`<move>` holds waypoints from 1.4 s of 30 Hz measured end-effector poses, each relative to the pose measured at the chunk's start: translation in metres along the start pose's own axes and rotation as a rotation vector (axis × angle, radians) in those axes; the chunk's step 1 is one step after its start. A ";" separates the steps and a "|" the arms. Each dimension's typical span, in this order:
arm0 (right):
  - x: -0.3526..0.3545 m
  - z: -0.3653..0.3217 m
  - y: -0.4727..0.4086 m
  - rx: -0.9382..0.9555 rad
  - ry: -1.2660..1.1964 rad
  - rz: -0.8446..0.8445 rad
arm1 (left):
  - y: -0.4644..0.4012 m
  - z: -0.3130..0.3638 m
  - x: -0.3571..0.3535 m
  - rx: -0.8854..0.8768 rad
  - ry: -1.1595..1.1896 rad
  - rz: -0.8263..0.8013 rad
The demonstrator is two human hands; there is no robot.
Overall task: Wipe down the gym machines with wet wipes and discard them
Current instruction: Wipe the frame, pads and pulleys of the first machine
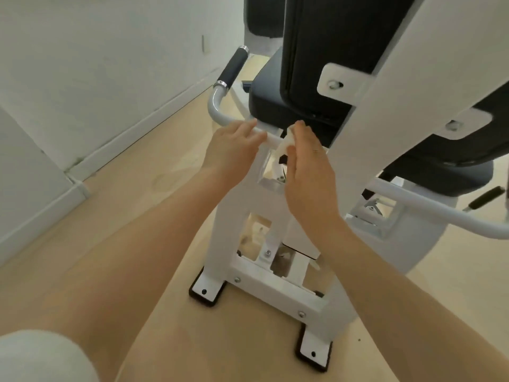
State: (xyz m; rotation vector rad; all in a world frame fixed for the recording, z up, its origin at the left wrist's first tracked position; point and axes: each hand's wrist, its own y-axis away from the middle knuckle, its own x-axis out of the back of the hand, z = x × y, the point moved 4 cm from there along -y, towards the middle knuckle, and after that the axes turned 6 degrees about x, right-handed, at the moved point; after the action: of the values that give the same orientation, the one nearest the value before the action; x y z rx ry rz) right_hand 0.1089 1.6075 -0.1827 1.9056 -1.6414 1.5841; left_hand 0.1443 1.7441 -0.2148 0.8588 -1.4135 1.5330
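Counted in view: two hands, left [234,150] and right [308,172]; one wet wipe [285,146]; two black handle grips [232,68] [486,198]; two base feet [206,289] [314,351].

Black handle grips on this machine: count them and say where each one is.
2. One black grip sits at the upper left, on the end of the white bar near the wall. One smaller grip is at the far right edge. Others may be hidden behind the pads.

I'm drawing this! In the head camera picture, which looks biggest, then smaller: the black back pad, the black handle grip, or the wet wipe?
1. Black back pad, by far.
2. Black handle grip and wet wipe: look similar; the wipe is crumpled and partly hidden by the right hand, so unsure.
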 end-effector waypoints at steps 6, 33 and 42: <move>-0.037 0.025 -0.017 -0.130 0.638 -0.320 | -0.017 -0.020 -0.017 -0.032 -0.172 -0.075; -0.076 0.025 -0.063 0.206 0.575 -0.002 | -0.028 -0.034 -0.018 -0.097 0.158 0.162; -0.044 0.041 -0.044 0.051 0.566 -0.228 | -0.032 -0.038 -0.016 -0.111 0.115 0.069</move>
State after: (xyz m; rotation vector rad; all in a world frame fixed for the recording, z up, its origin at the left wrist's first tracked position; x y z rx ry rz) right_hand 0.1748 1.6227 -0.2126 1.4095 -1.1167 1.8492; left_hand 0.1822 1.7789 -0.2208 0.6511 -1.4419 1.5150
